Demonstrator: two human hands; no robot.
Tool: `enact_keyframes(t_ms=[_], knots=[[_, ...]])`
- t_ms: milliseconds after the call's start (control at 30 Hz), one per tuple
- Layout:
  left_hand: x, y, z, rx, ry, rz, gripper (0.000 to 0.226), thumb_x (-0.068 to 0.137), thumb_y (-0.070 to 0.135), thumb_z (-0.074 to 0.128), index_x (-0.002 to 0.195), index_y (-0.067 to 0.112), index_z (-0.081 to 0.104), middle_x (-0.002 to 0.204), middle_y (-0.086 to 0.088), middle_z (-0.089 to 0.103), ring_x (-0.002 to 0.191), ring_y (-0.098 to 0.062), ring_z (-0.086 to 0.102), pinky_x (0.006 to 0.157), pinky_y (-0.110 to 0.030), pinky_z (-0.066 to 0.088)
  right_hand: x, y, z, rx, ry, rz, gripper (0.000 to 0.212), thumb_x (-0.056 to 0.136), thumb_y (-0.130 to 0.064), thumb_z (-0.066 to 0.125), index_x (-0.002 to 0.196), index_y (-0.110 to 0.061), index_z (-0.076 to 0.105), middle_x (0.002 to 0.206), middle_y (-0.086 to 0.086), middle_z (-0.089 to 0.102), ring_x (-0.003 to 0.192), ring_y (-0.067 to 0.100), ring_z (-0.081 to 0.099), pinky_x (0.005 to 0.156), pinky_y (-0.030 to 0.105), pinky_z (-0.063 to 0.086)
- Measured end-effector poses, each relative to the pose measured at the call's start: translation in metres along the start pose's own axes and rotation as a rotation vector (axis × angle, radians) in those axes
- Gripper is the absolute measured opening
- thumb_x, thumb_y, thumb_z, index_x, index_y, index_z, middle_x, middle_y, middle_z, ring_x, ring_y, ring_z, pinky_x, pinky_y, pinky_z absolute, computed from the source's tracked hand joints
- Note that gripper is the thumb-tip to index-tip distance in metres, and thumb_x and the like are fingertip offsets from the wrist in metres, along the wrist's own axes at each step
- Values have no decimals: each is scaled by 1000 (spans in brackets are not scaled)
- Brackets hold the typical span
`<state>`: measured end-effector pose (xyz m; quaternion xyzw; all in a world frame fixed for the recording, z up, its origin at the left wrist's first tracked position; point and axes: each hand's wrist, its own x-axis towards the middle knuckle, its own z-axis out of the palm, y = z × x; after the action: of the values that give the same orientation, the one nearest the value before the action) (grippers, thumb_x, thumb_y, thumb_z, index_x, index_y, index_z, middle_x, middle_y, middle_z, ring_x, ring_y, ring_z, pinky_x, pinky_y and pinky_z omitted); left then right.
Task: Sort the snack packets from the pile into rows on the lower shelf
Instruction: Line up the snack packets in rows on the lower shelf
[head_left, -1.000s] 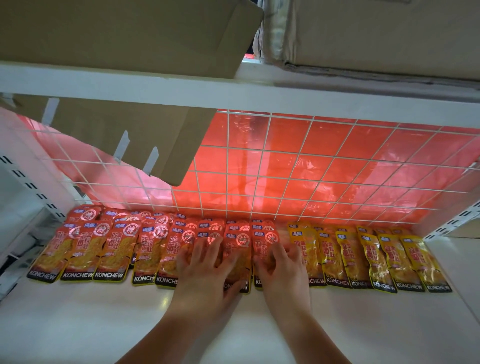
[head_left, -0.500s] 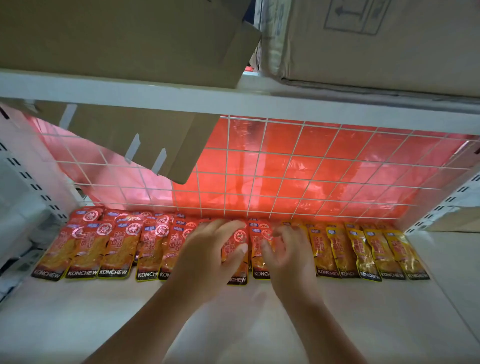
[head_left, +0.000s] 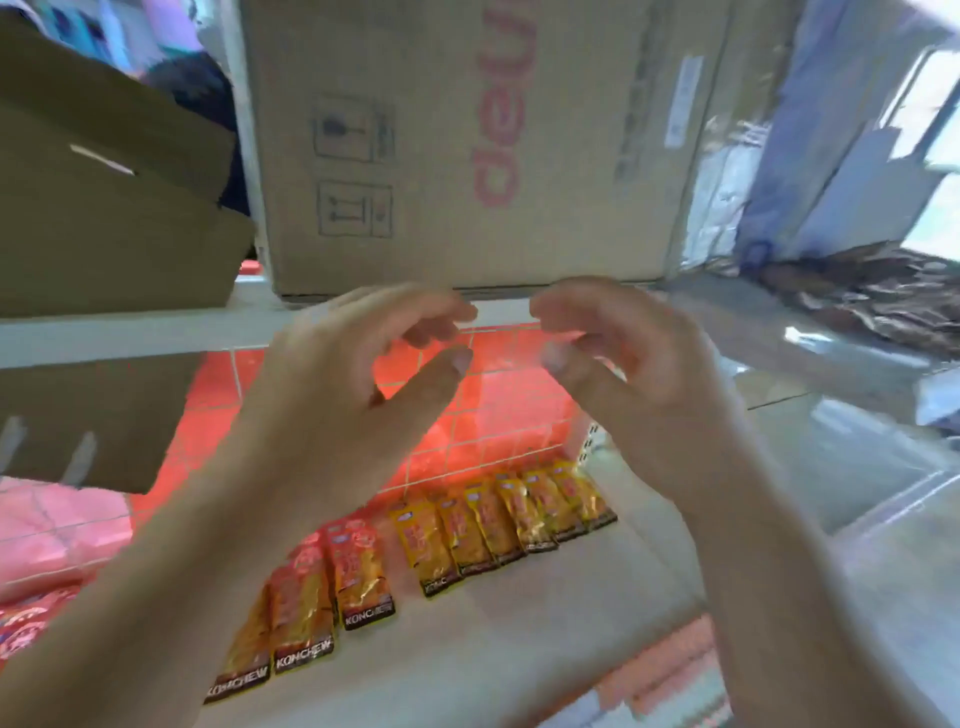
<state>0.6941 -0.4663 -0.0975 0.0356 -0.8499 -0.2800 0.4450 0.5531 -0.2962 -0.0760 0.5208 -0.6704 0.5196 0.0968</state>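
— Pausing between picks, seemingly: left hand (head_left: 343, 395), right hand (head_left: 639, 384) raised, fingers loosely curled, empty.
— Glossy red snack packets (head_left: 358, 571), yellow foil packets (head_left: 498, 525) rowed on white lower shelf (head_left: 519, 639). Next: find the unseen pile.

Bare forearms (head_left: 156, 597), short unpainted thumbnails (head_left: 460, 358).

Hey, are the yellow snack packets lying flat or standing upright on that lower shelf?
Lying flat. The yellow packets lie face up, side by side in a row on the lower shelf, printed fronts showing.
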Motion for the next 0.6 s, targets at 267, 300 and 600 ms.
enact_keyframes(t_ms=[267, 300, 600], knots=[[80, 147, 55, -214, -8, 262, 29, 85, 50, 57, 112, 49, 67, 103, 26, 70, 99, 1, 64, 85, -24, 50, -23, -62, -204, -187, 264, -42, 18, 82, -43, 68, 99, -42, 72, 103, -13, 75, 98, 5, 71, 82, 21, 55], [86, 168, 66, -219, -12, 285, 32, 84, 53, 56, 114, 51, 66, 105, 28, 69, 100, 3, 63, 85, -23, 48, -32, -66, -231, -216, 293, -38, 17, 83, -38, 68, 100, -39, 72, 102, -15, 75, 95, 1, 70, 78, 16, 53], [116, 322, 173, -169, -222, 342, 20, 94, 53, 59, 112, 54, 67, 105, 42, 62, 94, 21, 57, 70, -15, 45, -107, -71, -408, -365, 373, 76, 14, 85, -40, 68, 98, -40, 74, 96, -26, 72, 89, -8, 66, 77, 17, 48]])
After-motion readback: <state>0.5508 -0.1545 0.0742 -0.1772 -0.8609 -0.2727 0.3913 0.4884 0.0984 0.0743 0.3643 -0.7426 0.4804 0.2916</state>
